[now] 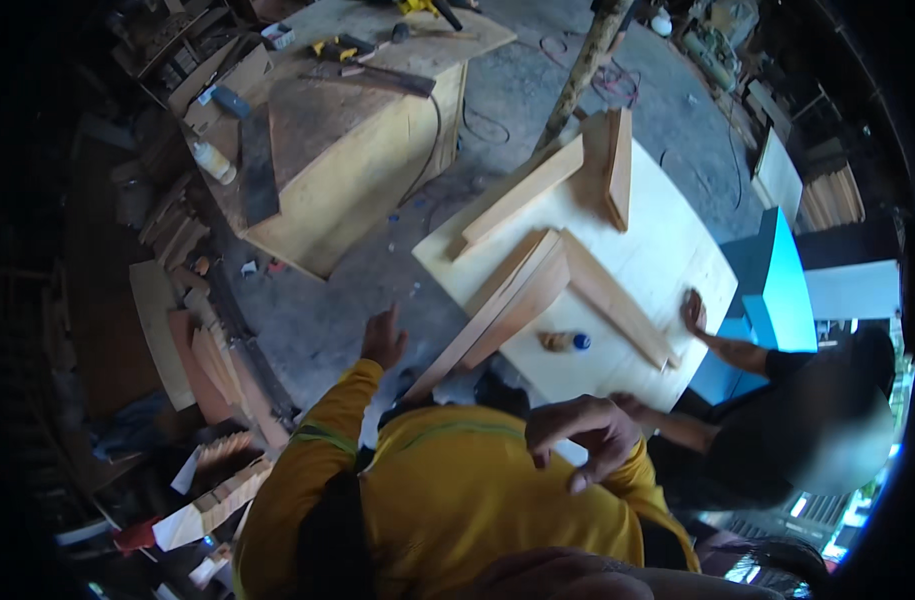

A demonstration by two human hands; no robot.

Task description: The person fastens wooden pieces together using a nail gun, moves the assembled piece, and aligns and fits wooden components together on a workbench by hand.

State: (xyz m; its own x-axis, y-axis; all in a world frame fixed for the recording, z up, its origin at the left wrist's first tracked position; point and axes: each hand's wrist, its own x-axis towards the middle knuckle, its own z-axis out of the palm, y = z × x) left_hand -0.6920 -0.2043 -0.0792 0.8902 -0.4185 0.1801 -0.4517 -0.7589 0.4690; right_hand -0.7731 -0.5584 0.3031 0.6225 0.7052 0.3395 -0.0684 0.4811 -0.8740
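My left hand (385, 338) hangs over the concrete floor, left of the wooden boards, fingers loosely stretched out and holding nothing. In front of my chest is my right hand (589, 436), its fingers bent but apart, with nothing visible in them. Ahead lies a pale wooden panel (667, 225). Two boards meeting at a corner (555, 262) stand on its near part, one long board (482, 325) reaching toward me. Farther off on the panel are another plank (527, 195) and an upright board (620, 165). A small bottle with a blue cap (562, 342) lies near the corner boards.
At right a co-worker in dark clothes leans in, one hand (692, 312) on the panel's edge, the other (632, 408) beside my right hand. A workbench (362, 170) with yellow-black power tools (342, 47) stands at left. A post (582, 75), cables and a blue cabinet (777, 275) surround the panel.
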